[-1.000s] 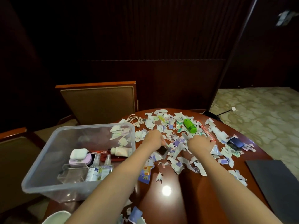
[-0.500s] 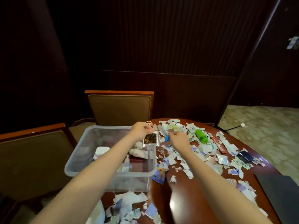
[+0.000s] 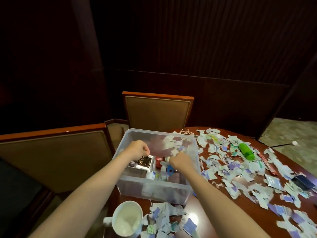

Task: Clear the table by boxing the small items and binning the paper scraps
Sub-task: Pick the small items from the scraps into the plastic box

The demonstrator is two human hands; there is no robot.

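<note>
A clear plastic box (image 3: pixel 137 184) stands on the dark wooden table (image 3: pixel 214 213), and both my hands are over its inside. My left hand (image 3: pixel 138 150) pinches the top edge of a small clear packet with dark contents (image 3: pixel 145 161). My right hand (image 3: pixel 180 161) is curled over a small blue item (image 3: pixel 170 169), low in the box. Bottles and a red tube (image 3: pixel 158 160) lie inside. Torn paper scraps (image 3: pixel 240 177) cover the table to the right, and more scraps (image 3: pixel 164 219) lie near me.
A green bottle (image 3: pixel 246 150), a red stick (image 3: pixel 266 162), a silver sachet (image 3: pixel 273 182), a dark flat item (image 3: pixel 302 182) and a coiled cord (image 3: pixel 186 132) lie among the scraps. A white mug (image 3: pixel 126 219) stands near the front edge. Two padded chairs (image 3: pixel 157 110) stand behind and left.
Both hands moved left from the scrap pile to over the box, carrying the packet and the blue item. They are now lower inside the box. The view turned left.
</note>
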